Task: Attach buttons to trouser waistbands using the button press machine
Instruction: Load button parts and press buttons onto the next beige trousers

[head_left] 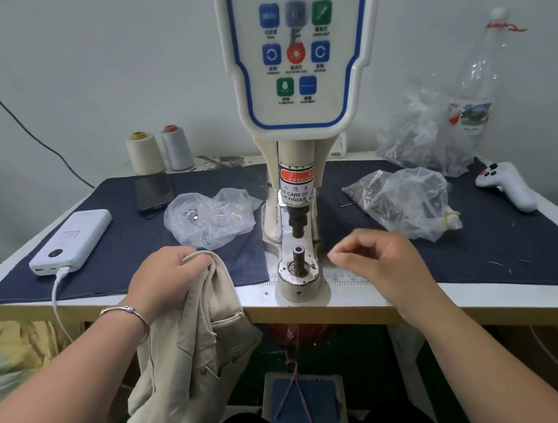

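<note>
On the worktop, which I watched through the head camera, a dark blue cloth covered most of the surface, and the button press machine stood at the middle with its control panel above and its punch hanging over the lower post. I could see the beige trousers hanging off the front edge, left of the machine, most of the fabric below the worktop. My left hand gripped their top edge in curled fingers at the edge of the cloth, and a silver bangle sat on that wrist. My right hand hovered just right of the lower post with its fingers loosely curled and thumb near the fingertips; I could not tell whether it pinched anything. A clear bag of small metal parts lay left of the machine, and another clear bag lay to its right. A white power bank with a cable plugged in rested at the left, a dark phone behind it. Two thread cones stood at the back, a plastic bottle stood far right, and a white handheld controller lay below the bottle.
</note>
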Demonstrator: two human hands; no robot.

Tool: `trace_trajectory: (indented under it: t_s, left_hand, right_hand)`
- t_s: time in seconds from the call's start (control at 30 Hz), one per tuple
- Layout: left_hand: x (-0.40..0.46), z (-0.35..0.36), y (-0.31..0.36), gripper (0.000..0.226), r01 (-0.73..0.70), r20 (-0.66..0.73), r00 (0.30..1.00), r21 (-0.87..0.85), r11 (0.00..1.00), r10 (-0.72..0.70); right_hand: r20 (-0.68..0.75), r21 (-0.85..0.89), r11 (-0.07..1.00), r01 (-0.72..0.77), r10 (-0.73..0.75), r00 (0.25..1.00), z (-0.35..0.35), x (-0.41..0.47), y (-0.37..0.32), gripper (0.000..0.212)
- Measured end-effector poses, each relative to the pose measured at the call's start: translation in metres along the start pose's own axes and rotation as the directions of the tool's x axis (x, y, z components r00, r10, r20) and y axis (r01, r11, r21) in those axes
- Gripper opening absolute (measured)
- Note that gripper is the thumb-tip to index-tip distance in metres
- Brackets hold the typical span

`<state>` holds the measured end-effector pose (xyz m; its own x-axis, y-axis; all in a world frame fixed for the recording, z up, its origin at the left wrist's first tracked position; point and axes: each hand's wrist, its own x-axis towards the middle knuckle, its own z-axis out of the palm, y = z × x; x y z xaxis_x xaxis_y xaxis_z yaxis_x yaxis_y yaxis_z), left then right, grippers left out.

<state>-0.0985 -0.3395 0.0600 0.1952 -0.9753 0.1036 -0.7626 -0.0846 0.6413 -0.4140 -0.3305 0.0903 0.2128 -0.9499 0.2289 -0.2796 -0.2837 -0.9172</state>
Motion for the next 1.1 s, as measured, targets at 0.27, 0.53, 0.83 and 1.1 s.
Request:
trace_trajectory:
  t_s: [0.27,0.53,0.83,1.1]
  left_hand:
    - [-0.033,-0.066,0.052,0.044,0.23,0.497,0.867,-0.349,0.908,-0.028]
    - [-0.069,-0.093,0.102,0.032,0.309,0.775,0.541,-0.545,0.779,0.328]
    - [-0.082,-0.08,0.122,0.04,0.306,0.872,0.358,-0.448,0.84,0.335]
    - [-0.074,-0.063,0.124,0.036,0.257,0.842,0.434,-0.455,0.852,0.319]
  right_hand:
    - [0.079,0.134,0.991,-0.006,-0.004,0.997,0.015,-0.055,-0.021,0.003]
    - [0.381,-0.003,1.0,0.031,-0.027,0.924,0.047,-0.068,-0.05,0.095]
    - [0.658,0.526,0.707,-0.473,0.014,0.753,-0.01,-0.059,-0.041,0.054]
    - [0.615,0.497,0.7,-0.513,0.133,0.777,-0.032,-0.037,-0.04,0.044]
